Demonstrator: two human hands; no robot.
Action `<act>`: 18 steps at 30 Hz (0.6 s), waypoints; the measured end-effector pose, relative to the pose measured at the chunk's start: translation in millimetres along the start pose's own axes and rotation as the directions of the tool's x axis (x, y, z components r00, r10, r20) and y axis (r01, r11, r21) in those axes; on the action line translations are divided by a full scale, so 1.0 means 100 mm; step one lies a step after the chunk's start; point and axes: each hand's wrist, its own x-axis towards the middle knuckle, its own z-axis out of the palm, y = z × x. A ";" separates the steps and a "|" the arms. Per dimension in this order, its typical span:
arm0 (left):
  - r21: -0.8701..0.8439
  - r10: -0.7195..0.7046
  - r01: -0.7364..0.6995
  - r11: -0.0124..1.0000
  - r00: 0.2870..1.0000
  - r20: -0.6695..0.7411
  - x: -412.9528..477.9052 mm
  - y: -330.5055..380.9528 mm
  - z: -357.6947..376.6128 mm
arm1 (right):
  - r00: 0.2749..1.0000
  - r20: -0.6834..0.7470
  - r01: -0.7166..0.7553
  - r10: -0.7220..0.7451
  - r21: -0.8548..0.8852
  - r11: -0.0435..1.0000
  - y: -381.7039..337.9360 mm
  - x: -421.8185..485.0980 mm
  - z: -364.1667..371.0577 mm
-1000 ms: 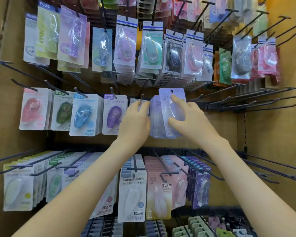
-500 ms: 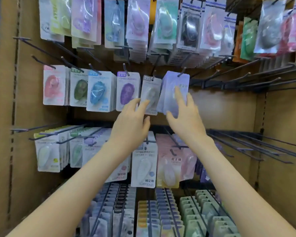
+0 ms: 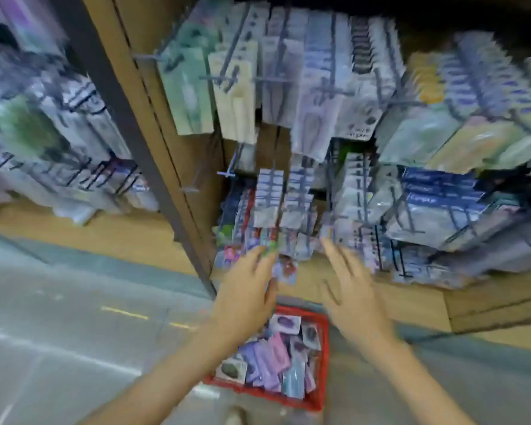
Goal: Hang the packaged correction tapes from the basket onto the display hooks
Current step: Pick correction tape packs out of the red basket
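Note:
The view is blurred and tilted down. A red basket [image 3: 323,357] sits on the floor below me, holding several packaged correction tapes [image 3: 273,360] in purple, pink and blue. My left hand [image 3: 246,299] hovers above the basket's far left corner, fingers spread and holding nothing. My right hand [image 3: 354,296] hangs above the basket's far right side, fingers straight and empty. Rows of packaged tapes on display hooks [image 3: 307,96] fill the shelf unit above and behind both hands.
A dark upright post [image 3: 154,167] and cardboard side panel divide this bay from another hook display [image 3: 52,142] at left. Grey floor [image 3: 59,348] with yellow marks lies at lower left. Low hooks of packs [image 3: 288,210] hang just beyond my fingertips.
Both hands have come off the purple pack on the hook and dropped toward the basket. The view has swung from the upper hooks down to the floor.

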 end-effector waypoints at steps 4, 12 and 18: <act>0.122 -0.390 0.371 0.921 0.860 0.330 -1.05 -0.96 1.16 | 0.953 0.264 -0.147 0.149 -0.028 0.989 0.69 -0.45 1.55; 0.443 -0.598 0.414 0.795 0.656 0.461 -2.37 -2.30 3.57 | 0.840 0.541 0.052 0.049 -0.169 0.984 2.23 -1.17 4.50; 0.440 -0.598 0.430 0.788 0.703 0.385 -2.46 -3.08 4.75 | 0.887 0.431 0.321 -0.167 -0.314 0.894 2.64 -0.52 5.87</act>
